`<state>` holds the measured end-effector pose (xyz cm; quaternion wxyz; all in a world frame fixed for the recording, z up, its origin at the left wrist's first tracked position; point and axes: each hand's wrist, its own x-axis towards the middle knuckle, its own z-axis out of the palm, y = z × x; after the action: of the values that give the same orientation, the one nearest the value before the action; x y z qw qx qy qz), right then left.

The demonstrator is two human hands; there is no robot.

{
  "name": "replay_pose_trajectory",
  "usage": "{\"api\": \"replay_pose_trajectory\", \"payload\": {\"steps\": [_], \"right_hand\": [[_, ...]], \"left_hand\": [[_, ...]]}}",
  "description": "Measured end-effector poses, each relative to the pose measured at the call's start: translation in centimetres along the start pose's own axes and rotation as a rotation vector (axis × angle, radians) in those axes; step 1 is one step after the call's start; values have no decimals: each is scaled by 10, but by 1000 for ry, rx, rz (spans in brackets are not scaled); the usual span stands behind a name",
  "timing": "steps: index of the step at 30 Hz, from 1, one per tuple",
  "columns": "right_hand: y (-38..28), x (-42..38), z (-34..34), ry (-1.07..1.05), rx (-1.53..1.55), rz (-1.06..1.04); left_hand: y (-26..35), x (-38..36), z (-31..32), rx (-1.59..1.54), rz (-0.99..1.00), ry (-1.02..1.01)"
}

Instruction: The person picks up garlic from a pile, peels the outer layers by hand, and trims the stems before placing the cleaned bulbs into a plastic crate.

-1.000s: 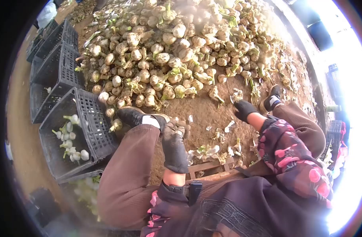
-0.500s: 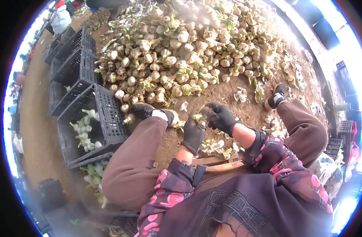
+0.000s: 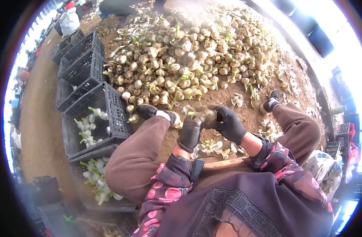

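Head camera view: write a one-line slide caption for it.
Two black-gloved hands, left hand and right hand, grip one pale round bulb before a heaped bulb pile, beside black plastic crates.

We wear dark fabric gloves on both hands, the left hand (image 3: 190,132) and the right hand (image 3: 229,125) alike, each glove reaching to the wrist. Our sleeves are deep purple with a pattern of pink and red roundish blossoms, ending in dark cuffs, and a dark band sits at the left wrist. Over the chest we have a dark purple garment with a lighter stitched or printed border design. Our trousers are plain brown. We wear black shoes with white socks showing at the ankles, one foot on the left, one far right
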<state>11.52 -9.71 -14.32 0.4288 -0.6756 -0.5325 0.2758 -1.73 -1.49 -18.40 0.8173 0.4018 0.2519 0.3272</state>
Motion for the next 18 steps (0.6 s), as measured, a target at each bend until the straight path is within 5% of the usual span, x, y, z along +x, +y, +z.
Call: {"api": "replay_pose_trajectory", "payload": {"steps": [1, 3, 7, 9, 13, 15, 17, 18], "right_hand": [[7, 1, 1, 1, -2, 0], [27, 7, 3, 92, 458, 128], [-13, 5, -16, 42, -255, -68], [-9, 4, -11, 53, -295, -143], [-11, 1, 1, 122, -331, -145], [-1, 3, 9, 65, 693, 145], [9, 9, 4, 82, 551, 195], [12, 10, -1, 23, 780, 328]], "left_hand": [[5, -2, 5, -229, -56, -40], [19, -5, 11, -260, -43, -145], [0, 4, 1, -276, -85, -96], [6, 4, 2, 133, 3, -94], [-7, 10, 2, 255, 112, 139], [1, 7, 4, 218, 67, 116], [1, 8, 0, 280, 103, 84], [1, 7, 0, 281, 101, 81]]}}
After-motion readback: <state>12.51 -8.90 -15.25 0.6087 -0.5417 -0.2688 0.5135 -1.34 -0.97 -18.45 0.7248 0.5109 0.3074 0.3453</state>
